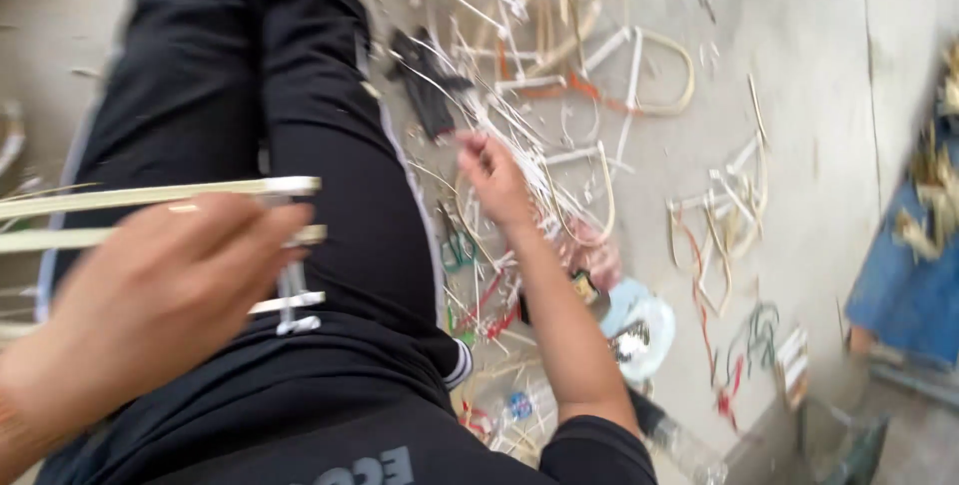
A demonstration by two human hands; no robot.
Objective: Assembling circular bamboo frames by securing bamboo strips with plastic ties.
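Head view: the left hand (150,305) was blurred, fingers closed on pale strips (150,195) cut off at the frame's left edge. The right hand (491,177) pinched thin white sticks (499,125) over the floor (809,65) – bent cane frames (649,70) littered around.

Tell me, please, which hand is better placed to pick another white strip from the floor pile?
Probably the right hand: it already reaches into the white strips, while the left hand is occupied with the bamboo frame.

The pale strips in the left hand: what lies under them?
Under the pale strips, held by the left hand, lie the person's legs in black trousers. The floor below the legs is covered. The right hand reaches into white sticks.
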